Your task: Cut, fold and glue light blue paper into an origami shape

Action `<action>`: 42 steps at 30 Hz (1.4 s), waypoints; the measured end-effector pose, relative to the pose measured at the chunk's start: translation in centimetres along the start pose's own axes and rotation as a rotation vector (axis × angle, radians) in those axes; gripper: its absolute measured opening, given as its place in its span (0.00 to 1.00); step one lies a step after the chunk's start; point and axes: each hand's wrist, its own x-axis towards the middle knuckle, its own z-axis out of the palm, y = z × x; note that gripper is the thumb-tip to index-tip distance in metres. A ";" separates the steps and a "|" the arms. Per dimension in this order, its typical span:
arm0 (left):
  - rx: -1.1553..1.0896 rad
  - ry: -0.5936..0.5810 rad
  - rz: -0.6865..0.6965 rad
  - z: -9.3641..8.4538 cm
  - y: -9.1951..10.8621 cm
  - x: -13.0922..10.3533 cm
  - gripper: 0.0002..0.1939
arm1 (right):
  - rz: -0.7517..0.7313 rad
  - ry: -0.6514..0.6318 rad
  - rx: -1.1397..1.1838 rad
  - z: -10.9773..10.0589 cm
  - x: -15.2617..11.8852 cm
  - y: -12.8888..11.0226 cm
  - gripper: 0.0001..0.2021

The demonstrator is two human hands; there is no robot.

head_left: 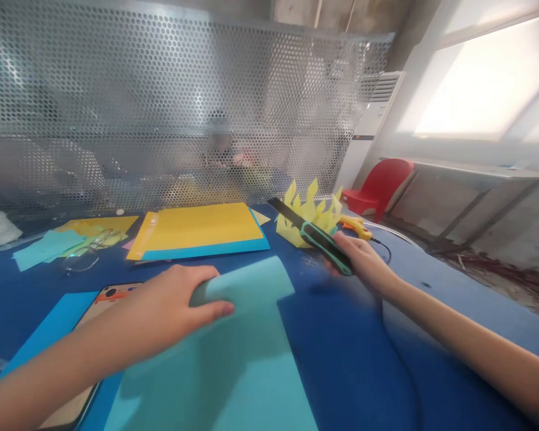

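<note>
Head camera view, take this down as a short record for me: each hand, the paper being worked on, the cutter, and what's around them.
Left hand: thumb and fingers gripping the sheet's bent-over far end
Right hand: holding the utility knife
Teal sheet: near part flat, far end bent over
Utility knife: green and black, blade out, not touching the sheet
Behind knife: spiky yellow paper piece
Beyond left hand: yellow sheets atop blue
Under left forearm: phone, partly hidden

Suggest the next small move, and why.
Probably flatten the curled far end of the turquoise paper with the left hand, which pinches it: the bend looks rounded, and the right hand holds the utility knife, blade out, clear of the paper.
</note>
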 end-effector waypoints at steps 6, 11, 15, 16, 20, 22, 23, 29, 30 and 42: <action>-0.135 0.007 -0.005 -1.6 -0.9 0.4 0.24 | -0.022 -0.215 0.014 -2.4 0.3 0.3 0.14; -0.188 0.001 -0.032 -2.4 -1.5 0.7 0.25 | -0.101 -0.328 -0.067 -4.6 -0.1 0.2 0.14; -0.188 -0.004 -0.058 -2.7 -2.0 1.0 0.29 | -0.152 -0.358 -0.183 -5.8 -0.2 -0.5 0.17; -0.185 -0.014 -0.061 -2.7 -2.1 1.1 0.29 | -0.161 -0.362 -0.210 -5.9 -0.2 -0.8 0.19; -0.162 -0.066 -0.051 -2.1 -2.2 1.1 0.30 | -0.211 -0.400 -0.308 -5.2 -0.3 -1.8 0.22; -0.133 -0.073 -0.054 -1.4 -2.1 0.9 0.35 | -0.232 -0.432 -0.357 -4.5 -0.4 -2.2 0.23; -0.116 -0.079 -0.055 -1.0 -1.9 0.6 0.38 | -0.243 -0.445 -0.380 -4.1 -0.5 -2.2 0.24; -0.058 -0.222 -0.056 1.2 0.0 -1.1 0.35 | -0.277 -0.506 -0.504 -2.3 -0.7 -1.7 0.25; -0.057 -0.258 -0.047 1.4 0.3 -1.3 0.32 | -0.281 -0.509 -0.519 -2.1 -0.7 -1.6 0.25; -0.173 -0.129 0.007 4.6 -0.7 1.3 0.32 | -0.392 -0.487 -0.607 -0.8 -0.9 -1.2 0.25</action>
